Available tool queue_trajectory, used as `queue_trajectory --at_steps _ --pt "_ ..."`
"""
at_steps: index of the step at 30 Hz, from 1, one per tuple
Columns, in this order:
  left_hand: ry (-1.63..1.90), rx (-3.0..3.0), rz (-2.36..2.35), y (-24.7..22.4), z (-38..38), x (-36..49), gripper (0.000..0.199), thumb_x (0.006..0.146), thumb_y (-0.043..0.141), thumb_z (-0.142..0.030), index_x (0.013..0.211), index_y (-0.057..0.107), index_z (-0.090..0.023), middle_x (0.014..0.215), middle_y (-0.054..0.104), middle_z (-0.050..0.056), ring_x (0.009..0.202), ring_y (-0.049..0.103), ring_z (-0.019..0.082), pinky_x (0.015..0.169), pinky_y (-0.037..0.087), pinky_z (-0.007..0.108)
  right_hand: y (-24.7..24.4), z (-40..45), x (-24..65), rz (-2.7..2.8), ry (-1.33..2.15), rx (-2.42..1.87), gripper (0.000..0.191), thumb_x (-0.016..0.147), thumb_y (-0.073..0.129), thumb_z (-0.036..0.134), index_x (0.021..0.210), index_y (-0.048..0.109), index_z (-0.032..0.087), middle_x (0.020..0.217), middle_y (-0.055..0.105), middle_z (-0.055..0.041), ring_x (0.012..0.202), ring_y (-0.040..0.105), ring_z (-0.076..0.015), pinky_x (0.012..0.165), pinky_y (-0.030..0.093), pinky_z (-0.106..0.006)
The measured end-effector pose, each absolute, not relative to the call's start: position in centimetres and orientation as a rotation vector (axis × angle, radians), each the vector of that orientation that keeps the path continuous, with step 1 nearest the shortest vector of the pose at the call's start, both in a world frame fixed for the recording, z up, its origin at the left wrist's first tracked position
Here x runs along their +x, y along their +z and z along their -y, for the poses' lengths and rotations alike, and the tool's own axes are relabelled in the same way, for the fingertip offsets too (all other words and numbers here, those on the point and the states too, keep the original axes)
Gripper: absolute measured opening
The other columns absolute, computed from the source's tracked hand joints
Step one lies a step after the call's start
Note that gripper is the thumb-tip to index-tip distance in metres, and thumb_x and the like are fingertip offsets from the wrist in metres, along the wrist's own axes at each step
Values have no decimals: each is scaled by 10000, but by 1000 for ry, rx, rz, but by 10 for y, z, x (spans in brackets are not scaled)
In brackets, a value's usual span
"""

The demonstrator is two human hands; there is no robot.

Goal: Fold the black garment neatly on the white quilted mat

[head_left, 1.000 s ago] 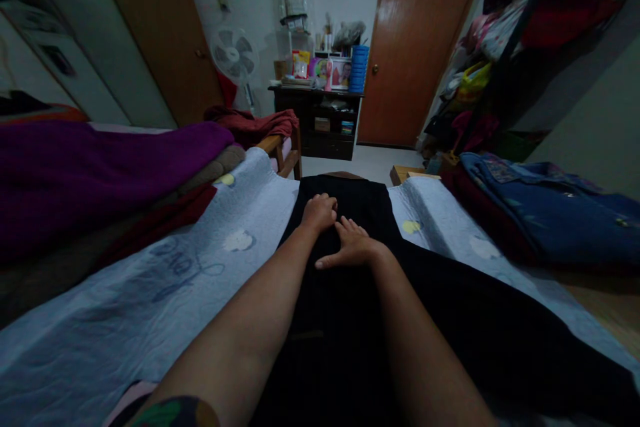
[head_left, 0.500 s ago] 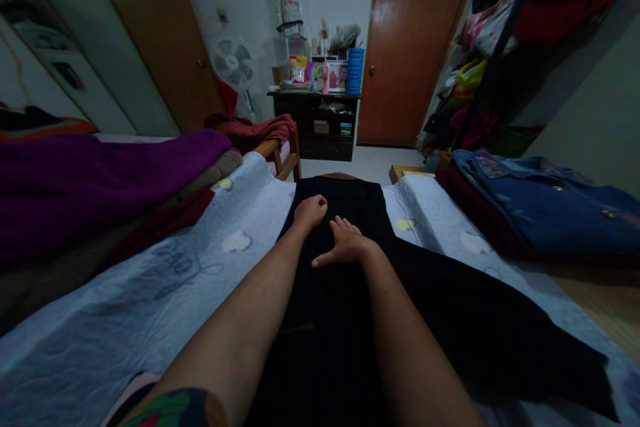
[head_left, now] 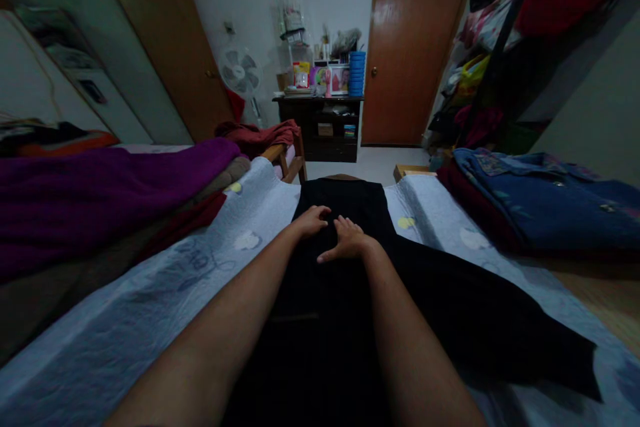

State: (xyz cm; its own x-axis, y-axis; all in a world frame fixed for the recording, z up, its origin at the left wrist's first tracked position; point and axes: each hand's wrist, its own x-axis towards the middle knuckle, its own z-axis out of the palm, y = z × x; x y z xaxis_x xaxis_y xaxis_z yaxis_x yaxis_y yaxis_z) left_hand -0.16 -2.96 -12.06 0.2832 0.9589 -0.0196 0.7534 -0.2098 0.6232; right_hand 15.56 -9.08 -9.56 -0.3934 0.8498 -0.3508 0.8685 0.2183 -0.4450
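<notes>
A black garment (head_left: 345, 293) lies spread on the pale blue patterned bedding (head_left: 200, 280), one sleeve stretched out to the right. My left hand (head_left: 313, 219) is over its upper part, fingers curved and a little apart, with nothing seen in them. Close beside it on the right, my right hand (head_left: 346, 241) rests on the black fabric with its thumb spread away from the fingers.
A purple blanket (head_left: 110, 193) lies at the left. On the right sits a folded denim garment (head_left: 545, 207) on dark red cloth. Beyond the bed stand a fan (head_left: 240, 71), a dark cabinet (head_left: 317, 153) and a wooden door (head_left: 400, 47).
My left hand has opened from a more closed shape and moved slightly down. My right hand has hardly moved. The camera view has shifted slightly.
</notes>
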Motion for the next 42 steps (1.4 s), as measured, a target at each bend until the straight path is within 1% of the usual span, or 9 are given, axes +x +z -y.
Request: queue_trajectory --at_steps 4,9,12,18,26,30,33,37,42 --pt "533 1862 -1503 -112 53 -5 421 740 563 -55 1148 614 -144 1236 612 93 1109 580 187 937 445 254 -97 90 157 -2439 -927 1713 1336 514 699 732 1497 61 91 1565 -8 -154 1432 -51 -276 1160 22 -403" --pt "577 1709 -1629 -109 79 2 402 783 488 -69 1162 595 -147 1174 649 89 1060 600 185 898 454 259 -97 91 158 -2453 -916 1716 1283 545 705 702 1500 80 116 1566 -1 -150 1433 -39 -267 1158 43 -381" --pt "649 1731 -1718 -117 91 7 414 784 474 -49 1175 580 -137 1233 601 110 1126 559 181 948 418 261 -94 92 158 -2443 -906 1713 1233 584 709 656 1497 90 107 1565 -3 -151 1433 -40 -261 1158 41 -376" --pt "686 2082 -1785 -128 105 6 356 827 476 -100 1153 589 -189 1260 548 71 1180 496 184 1014 374 307 -91 91 158 -2439 -896 1717 1036 716 650 492 1491 103 75 1564 37 -155 1437 -2 -237 1158 70 -357" --pt "540 2261 -1847 -130 107 8 353 871 460 -180 1208 552 -233 1254 548 52 1125 509 207 946 409 346 -100 85 156 -2459 -854 1834 763 790 490 248 1474 204 68 1555 154 -131 1431 110 -219 1152 142 -355" --pt "516 2316 -1826 -133 105 9 367 877 446 -180 1230 531 -234 1311 531 52 1169 498 197 971 397 346 -103 85 147 -2459 -772 1910 721 802 477 228 1462 242 63 1544 195 -144 1424 145 -250 1147 152 -385" --pt "484 2349 -1795 -137 102 8 421 886 422 -188 1303 475 -205 1410 465 54 1281 418 192 1054 333 368 -106 88 137 -2482 -636 2018 683 817 465 227 1453 269 74 1527 251 -144 1415 172 -278 1136 169 -422" --pt "428 2360 -1792 -142 101 8 463 916 358 -228 1376 404 -196 1467 405 41 1367 307 195 1119 242 425 -109 92 132 -2525 -490 2052 591 849 411 235 1417 349 82 1495 328 -139 1391 252 -250 1120 204 -389" --pt "352 2351 -1793 -142 101 9 497 914 337 -250 1405 372 -180 1497 357 43 1387 274 200 1132 219 433 -111 90 135 -2428 -429 2155 547 860 372 319 1341 452 69 1465 375 -160 1361 316 -243 1101 228 -357"
